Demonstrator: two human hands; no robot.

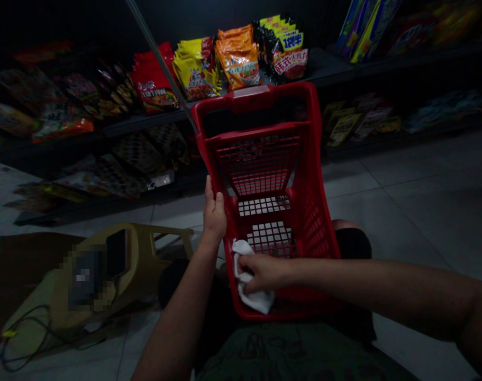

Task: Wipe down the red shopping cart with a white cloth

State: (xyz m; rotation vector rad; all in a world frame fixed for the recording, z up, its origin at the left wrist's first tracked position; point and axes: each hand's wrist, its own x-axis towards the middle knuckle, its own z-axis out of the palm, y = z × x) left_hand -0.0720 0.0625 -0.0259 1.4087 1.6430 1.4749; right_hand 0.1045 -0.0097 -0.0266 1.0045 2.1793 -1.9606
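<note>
A white cloth (254,299) lies bunched under the right hand (262,272), whose fingers press it against the inside of a red plastic shopping basket (251,100). The left hand (214,217) grips the basket's side (the basket seems to sit on the person's knees (346,225), but it's dark). Bright food packets (236,61) stand behind.

Grocery shop: food packets (237,58) on shelves (145,124), red shopping basket (248,98).

Dark shelves (324,66) are holding bright noodle packets (237,58), while an olive plastic stool (145,259) is resting on the tiled floor (415,222) beside brown cardboard (22,275), with a black cable (42,323) trailing nearby.
</note>
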